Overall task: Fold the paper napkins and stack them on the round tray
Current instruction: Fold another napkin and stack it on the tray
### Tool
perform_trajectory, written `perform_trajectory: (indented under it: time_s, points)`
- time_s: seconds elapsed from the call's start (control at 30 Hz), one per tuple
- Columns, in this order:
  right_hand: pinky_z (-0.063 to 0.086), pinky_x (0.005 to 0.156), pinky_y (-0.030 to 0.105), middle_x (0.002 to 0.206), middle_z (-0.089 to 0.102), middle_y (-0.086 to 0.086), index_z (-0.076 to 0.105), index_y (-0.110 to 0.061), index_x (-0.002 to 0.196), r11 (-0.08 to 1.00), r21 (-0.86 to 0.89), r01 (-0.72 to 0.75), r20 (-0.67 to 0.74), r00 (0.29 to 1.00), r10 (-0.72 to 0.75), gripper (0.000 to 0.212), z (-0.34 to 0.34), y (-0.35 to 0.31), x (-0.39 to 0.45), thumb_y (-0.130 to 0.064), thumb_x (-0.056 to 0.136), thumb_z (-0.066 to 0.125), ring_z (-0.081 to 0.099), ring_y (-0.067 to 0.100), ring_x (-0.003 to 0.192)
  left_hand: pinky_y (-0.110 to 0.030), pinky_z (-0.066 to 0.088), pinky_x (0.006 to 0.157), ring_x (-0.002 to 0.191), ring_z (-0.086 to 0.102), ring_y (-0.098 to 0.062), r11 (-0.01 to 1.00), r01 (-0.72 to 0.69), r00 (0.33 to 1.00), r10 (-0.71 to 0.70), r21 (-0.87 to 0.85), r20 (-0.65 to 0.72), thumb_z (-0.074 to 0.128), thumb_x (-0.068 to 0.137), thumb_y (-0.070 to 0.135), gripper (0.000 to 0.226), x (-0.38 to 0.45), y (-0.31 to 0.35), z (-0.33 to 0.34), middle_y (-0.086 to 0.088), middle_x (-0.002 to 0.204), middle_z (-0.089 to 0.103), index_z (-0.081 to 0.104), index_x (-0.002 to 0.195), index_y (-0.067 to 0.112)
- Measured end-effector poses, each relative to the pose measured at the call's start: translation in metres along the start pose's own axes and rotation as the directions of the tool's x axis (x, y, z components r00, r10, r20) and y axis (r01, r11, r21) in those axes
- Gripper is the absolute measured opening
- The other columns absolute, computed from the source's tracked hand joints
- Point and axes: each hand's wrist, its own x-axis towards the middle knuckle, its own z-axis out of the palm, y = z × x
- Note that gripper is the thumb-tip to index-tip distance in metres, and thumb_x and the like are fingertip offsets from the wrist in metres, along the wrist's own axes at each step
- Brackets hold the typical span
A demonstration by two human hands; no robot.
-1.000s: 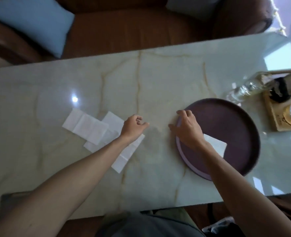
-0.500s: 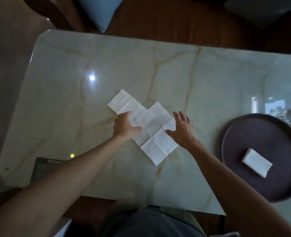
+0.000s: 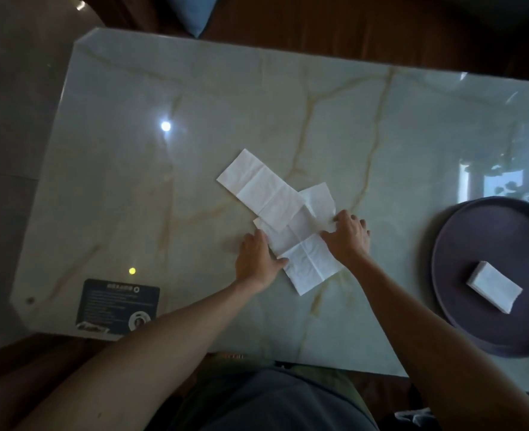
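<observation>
Two white paper napkins lie crossed at the middle of the marble table. The upper napkin [image 3: 261,189] is a long strip running up-left. The lower napkin [image 3: 309,259] lies under it, and its right edge is lifted. My left hand [image 3: 257,259] presses flat on the lower napkin's left edge. My right hand [image 3: 347,234] pinches its raised right edge. The round dark tray [image 3: 462,284] sits at the right with one folded napkin [image 3: 494,287] on it.
A dark printed card [image 3: 117,306] lies near the table's front left corner. Brown sofa with a blue cushion [image 3: 191,10] runs along the far side. The table's [image 3: 132,181] front edge is close to my body.
My right hand came off the tray and moved left to the napkins, then pinched and lifted the lower napkin's right edge. My left hand shifted to that napkin's left edge. The view swung left.
</observation>
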Motion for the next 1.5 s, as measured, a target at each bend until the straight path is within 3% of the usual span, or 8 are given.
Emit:
perform_trajectory:
  time_s: [0.17, 0.3, 0.47, 0.7, 1.0, 1.17, 1.37, 1.5]
  points:
    - [0.042, 0.096, 0.041, 0.115, 0.061, 0.01, 0.066, -0.014, 0.105, 1.0, 0.009, 0.027, 0.049, 0.998, -0.028, 0.027, 0.003, 0.006, -0.017, -0.027, 0.082, 0.072, 0.052, 0.032, 0.113, -0.03, 0.045, 0.076, 0.095, 0.057, -0.02, 0.985, 0.106, 0.989, -0.09, -0.135, 0.12, 0.087, 0.074, 0.041, 0.059, 0.001, 0.002, -0.001, -0.006, 0.119, 0.054, 0.052, 0.114, 0.015]
    - [0.038, 0.059, 0.03, 0.077, 0.055, 0.003, 0.058, -0.012, 0.08, 0.945, 0.328, -0.013, 0.176, 0.983, -0.047, 0.02, -0.021, 0.007, -0.038, -0.014, 0.081, 0.078, 0.052, 0.024, 0.076, -0.023, 0.042, 0.075, 0.098, 0.056, -0.018, 0.952, 0.114, 0.982, -0.064, -0.284, 0.179, 0.09, 0.069, 0.042, 0.078, -0.004, 0.014, -0.008, -0.007, 0.122, 0.056, 0.049, 0.128, 0.012]
    - [0.049, 0.069, 0.036, 0.083, 0.068, 0.012, 0.064, 0.002, 0.089, 0.793, 0.609, -0.033, 0.252, 0.955, -0.154, 0.022, -0.061, 0.0, -0.071, -0.016, 0.088, 0.075, 0.064, 0.029, 0.074, -0.03, 0.047, 0.086, 0.109, 0.058, -0.022, 0.888, 0.17, 0.976, -0.091, -0.427, 0.198, 0.092, 0.068, 0.044, 0.093, -0.009, 0.009, -0.011, -0.01, 0.128, 0.056, 0.043, 0.14, 0.013]
    - [0.056, 0.075, 0.038, 0.094, 0.077, 0.019, 0.074, 0.001, 0.098, 0.484, 0.875, -0.036, 0.168, 0.958, -0.231, 0.02, -0.133, -0.001, -0.099, -0.016, 0.088, 0.076, 0.074, 0.029, 0.083, -0.03, 0.056, 0.076, 0.098, 0.071, -0.024, 0.306, 0.552, 0.769, 0.174, -0.776, 0.615, 0.076, 0.085, 0.052, 0.046, -0.021, 0.042, -0.041, -0.007, 0.117, 0.073, 0.076, 0.109, 0.013]
    - [0.061, 0.082, 0.047, 0.099, 0.079, 0.008, 0.067, -0.014, 0.117, 0.52, 0.852, 0.052, -0.022, 0.998, -0.064, 0.031, -0.142, 0.038, -0.086, -0.013, 0.088, 0.078, 0.076, 0.03, 0.09, -0.048, 0.052, 0.105, 0.115, 0.07, -0.026, 0.507, 0.118, 0.92, 0.268, -0.854, 0.286, 0.095, 0.062, 0.028, 0.066, -0.022, 0.089, -0.084, -0.006, 0.138, 0.062, 0.068, 0.121, 0.034]
    - [0.049, 0.072, 0.015, 0.083, 0.074, -0.005, 0.047, -0.039, 0.142, 0.569, 0.795, 0.21, -0.146, 0.977, -0.157, 0.063, -0.158, 0.04, -0.085, -0.014, 0.091, 0.074, 0.067, 0.005, 0.076, -0.012, 0.051, 0.079, 0.096, 0.068, 0.006, 0.693, -0.214, 0.917, 0.386, -0.689, 0.103, 0.091, 0.071, 0.021, 0.047, -0.025, 0.089, -0.109, 0.011, 0.117, 0.068, 0.071, 0.112, 0.033]
    - [0.043, 0.067, 0.024, 0.077, 0.065, 0.004, 0.069, -0.024, 0.123, 0.646, 0.689, 0.328, -0.15, 0.937, -0.316, 0.035, -0.179, 0.034, -0.084, -0.007, 0.092, 0.073, 0.053, 0.013, 0.068, -0.017, 0.049, 0.095, 0.108, 0.068, -0.001, 0.717, -0.353, 0.901, 0.434, -0.601, -0.012, 0.083, 0.082, 0.02, 0.017, -0.023, 0.094, -0.128, 0.014, 0.108, 0.077, 0.077, 0.098, 0.023]
    - [0.041, 0.057, 0.012, 0.072, 0.071, -0.005, 0.073, -0.025, 0.106, 0.731, 0.583, 0.356, -0.209, 0.934, -0.288, 0.019, -0.183, 0.033, -0.082, -0.015, 0.09, 0.076, 0.054, 0.001, 0.057, -0.016, 0.049, 0.074, 0.079, 0.069, -0.004, 0.746, -0.423, 0.887, 0.457, -0.514, -0.066, 0.077, 0.089, 0.031, 0.003, -0.025, 0.095, -0.138, 0.019, 0.097, 0.077, 0.076, 0.092, 0.03]
